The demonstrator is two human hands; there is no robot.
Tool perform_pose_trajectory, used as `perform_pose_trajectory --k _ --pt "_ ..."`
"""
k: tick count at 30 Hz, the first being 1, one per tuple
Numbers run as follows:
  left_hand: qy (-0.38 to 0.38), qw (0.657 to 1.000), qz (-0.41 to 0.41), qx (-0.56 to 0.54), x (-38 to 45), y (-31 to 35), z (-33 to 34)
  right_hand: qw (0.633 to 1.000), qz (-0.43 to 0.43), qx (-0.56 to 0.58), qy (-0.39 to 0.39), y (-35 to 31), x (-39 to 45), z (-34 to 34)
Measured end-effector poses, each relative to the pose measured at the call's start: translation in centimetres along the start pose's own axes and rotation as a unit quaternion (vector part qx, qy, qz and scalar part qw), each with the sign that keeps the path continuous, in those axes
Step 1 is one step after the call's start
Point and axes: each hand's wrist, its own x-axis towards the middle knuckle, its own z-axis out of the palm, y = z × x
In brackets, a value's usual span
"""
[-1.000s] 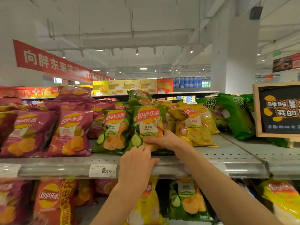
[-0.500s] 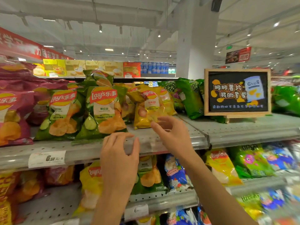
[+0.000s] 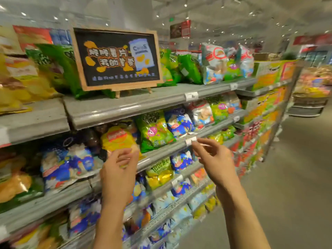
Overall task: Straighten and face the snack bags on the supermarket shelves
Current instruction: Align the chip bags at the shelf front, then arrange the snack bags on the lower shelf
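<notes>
Progress-wise I'd say this is somewhere mid-job, hard to call closer than that. The top shelf [image 3: 107,108] looks mostly sorted: green bags [image 3: 59,69] and white bags [image 3: 213,63] stand upright behind and beside the chalkboard sign [image 3: 115,58], though the yellow ones at the shelf's left edge are too blurred to judge. The second shelf [image 3: 161,155] is where work is left, and everything below it looks like a jumble of blue and yellow packs leaning every which way, so plenty to go.

The bag in play looks like the yellow snack bag [image 3: 119,139], sitting at the front edge of the second shelf, roughly below the sign. It's puffy, upright-ish with its red logo facing out, maybe tipped forward a little. Next to it on the right a green bag [image 3: 154,130] stands fairly straight.

Left hand [image 3: 117,171] is up at the yellow bag's bottom, fingers loosely spread and slightly bent, can't tell if they're touching it. Right hand [image 3: 213,159] is just beside the price tag [image 3: 191,140] on the shelf's front lip, fingers loose and apart, holding nothing
</notes>
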Motion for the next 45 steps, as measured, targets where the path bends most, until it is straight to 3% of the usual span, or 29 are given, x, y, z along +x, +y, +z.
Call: perform_pose_trajectory --k 6,11,22,34,40,45 --pt "-0.100 0.993 -0.045 -0.040 -3.9 -0.9 16.5 0.996 0.051 -0.032 0.070 6.7 4.7 -13.6" --pt "-0.166 0.983 -0.063 -0.046 -5.0 -0.8 27.3 0.989 0.087 -0.018 0.116 10.1 9.1 -20.9" --pt "-0.171 0.979 -0.089 -0.068 2.1 -2.4 45.5 0.990 0.078 -0.021 0.119 14.8 27.1 -28.7" --pt "-0.065 0.995 -0.050 -0.051 11.7 -2.2 54.7 0.999 0.028 0.011 -0.013 14.9 45.8 -26.2" --pt "0.093 0.995 0.021 -0.005 15.8 0.3 57.0 0.993 -0.032 0.039 -0.102 13.0 55.5 -24.0" --pt "0.234 0.962 0.103 0.099 18.5 4.9 58.4 0.982 -0.128 0.036 -0.133 9.8 63.9 -22.5"
